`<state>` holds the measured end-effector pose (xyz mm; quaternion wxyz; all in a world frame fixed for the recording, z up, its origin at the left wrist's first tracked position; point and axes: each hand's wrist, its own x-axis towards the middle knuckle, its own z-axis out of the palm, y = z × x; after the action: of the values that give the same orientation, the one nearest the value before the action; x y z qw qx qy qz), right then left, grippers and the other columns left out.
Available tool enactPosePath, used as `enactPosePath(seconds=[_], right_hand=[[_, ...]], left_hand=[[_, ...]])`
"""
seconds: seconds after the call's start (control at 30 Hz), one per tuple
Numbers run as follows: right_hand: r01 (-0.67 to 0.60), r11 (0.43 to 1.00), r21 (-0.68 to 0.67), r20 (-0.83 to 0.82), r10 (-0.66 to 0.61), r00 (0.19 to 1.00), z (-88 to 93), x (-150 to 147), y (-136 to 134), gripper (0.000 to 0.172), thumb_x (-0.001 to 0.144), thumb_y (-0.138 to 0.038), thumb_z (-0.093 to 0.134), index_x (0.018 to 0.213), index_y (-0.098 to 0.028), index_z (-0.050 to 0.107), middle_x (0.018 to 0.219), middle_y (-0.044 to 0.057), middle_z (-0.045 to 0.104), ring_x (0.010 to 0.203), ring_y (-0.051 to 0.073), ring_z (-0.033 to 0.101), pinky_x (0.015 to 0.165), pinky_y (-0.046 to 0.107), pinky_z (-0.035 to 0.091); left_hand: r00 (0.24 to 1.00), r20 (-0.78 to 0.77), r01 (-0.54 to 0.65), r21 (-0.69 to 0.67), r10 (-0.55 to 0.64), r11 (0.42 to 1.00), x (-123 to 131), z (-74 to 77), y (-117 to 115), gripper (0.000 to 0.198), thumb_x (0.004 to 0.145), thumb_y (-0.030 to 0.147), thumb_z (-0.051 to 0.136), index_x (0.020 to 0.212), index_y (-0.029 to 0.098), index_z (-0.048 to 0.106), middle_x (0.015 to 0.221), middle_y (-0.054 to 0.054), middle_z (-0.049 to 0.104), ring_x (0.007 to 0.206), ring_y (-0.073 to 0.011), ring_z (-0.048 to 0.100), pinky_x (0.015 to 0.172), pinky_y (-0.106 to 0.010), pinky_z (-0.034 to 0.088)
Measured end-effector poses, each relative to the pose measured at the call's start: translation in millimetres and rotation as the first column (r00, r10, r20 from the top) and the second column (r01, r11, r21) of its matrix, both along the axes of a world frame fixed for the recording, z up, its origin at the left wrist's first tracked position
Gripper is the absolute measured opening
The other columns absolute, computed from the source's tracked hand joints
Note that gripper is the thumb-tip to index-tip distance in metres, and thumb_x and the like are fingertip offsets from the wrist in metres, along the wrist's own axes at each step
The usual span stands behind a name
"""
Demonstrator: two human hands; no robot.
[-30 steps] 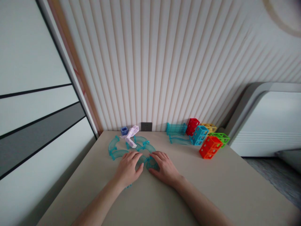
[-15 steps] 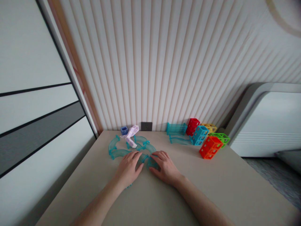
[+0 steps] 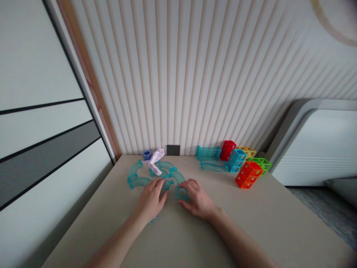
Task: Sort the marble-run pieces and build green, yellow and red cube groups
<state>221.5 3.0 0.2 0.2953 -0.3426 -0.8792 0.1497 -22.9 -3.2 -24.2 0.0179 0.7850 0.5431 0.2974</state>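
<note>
Several clear teal curved track pieces [image 3: 137, 182] lie on the beige table [image 3: 181, 238] near the wall. My left hand [image 3: 151, 199] rests palm down with fingers together over one curved piece [image 3: 167, 184], its fingertips on it. My right hand [image 3: 196, 199] pinches a round teal piece [image 3: 180, 192] between thumb and fingers. The two hands sit close together, a narrow gap between them. A pale pink folded piece [image 3: 155, 160] and a small blue cube [image 3: 147, 154] stand behind the tracks.
Colored lattice blocks stand at the back right: red [image 3: 228, 150], blue [image 3: 237, 159], orange [image 3: 248, 174], green [image 3: 260, 163], yellow [image 3: 247, 150]. Straight teal track pieces [image 3: 209, 153] lie beside them. A dark wall socket [image 3: 173, 150] sits at the table's back edge. The table's left edge drops beside a panelled wall.
The right hand has drawn back slightly, uncovering more of the round teal piece. The left hand shifted a little to the left over the curved track.
</note>
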Motion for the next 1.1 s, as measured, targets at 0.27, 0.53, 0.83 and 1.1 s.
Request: enactPosePath(seconds=[0.27, 0.53, 0.83, 1.1], right_hand=[[0.084, 0.991, -0.108, -0.219, -0.106, 0.97, -9.9, -0.1, 3.0, 0.042, 0.097, -0.038, 0.06, 0.134, -0.021, 0.053, 0.128, 0.013, 0.064, 0.118, 0.025, 0.063, 0.102, 0.037, 0.051], [0.07, 0.992, -0.104, -0.183, -0.089, 0.979, -14.7, -0.2, 5.1, 0.042, 0.095, -0.04, 0.062, 0.131, -0.021, 0.057, 0.124, 0.014, 0.067, 0.115, 0.026, 0.064, 0.1, 0.041, 0.051], [0.084, 0.991, -0.109, -0.199, -0.104, 0.974, -10.3, -0.3, 4.4, 0.041, 0.096, -0.04, 0.061, 0.13, -0.019, 0.057, 0.123, 0.014, 0.067, 0.113, 0.026, 0.065, 0.099, 0.041, 0.052], [0.087, 0.991, -0.1, -0.175, -0.103, 0.979, -12.6, -0.7, 4.7, 0.042, 0.094, -0.04, 0.063, 0.13, -0.019, 0.058, 0.122, 0.014, 0.068, 0.112, 0.027, 0.065, 0.098, 0.041, 0.052]], left_hand=[[0.994, -0.106, 0.025, -0.149, -0.041, 0.988, 0.8, 4.4, -2.8, 0.036, 0.089, 0.024, 0.06, 0.123, 0.017, 0.064, 0.124, -0.013, 0.067, 0.116, -0.0321, 0.062, 0.101, -0.048, 0.051], [0.995, -0.048, 0.08, -0.09, -0.084, 0.993, 4.0, 14.4, -4.5, 0.028, 0.094, 0.025, 0.053, 0.117, 0.016, 0.066, 0.123, -0.014, 0.067, 0.116, -0.0291, 0.063, 0.101, -0.043, 0.051], [0.911, -0.402, -0.145, -0.103, 0.092, 0.984, -6.2, 64.6, -19.3, 0.035, 0.102, 0.035, 0.038, 0.095, 0.016, 0.066, 0.094, -0.013, 0.07, 0.092, -0.0311, 0.069, 0.081, -0.042, 0.054], [0.884, -0.466, -0.276, -0.455, 0.038, 0.847, -25.1, 81.9, -39.7, 0.049, 0.092, 0.057, 0.049, 0.11, 0.014, 0.062, 0.109, -0.019, 0.071, 0.099, -0.0382, 0.072, 0.08, -0.045, 0.054]])
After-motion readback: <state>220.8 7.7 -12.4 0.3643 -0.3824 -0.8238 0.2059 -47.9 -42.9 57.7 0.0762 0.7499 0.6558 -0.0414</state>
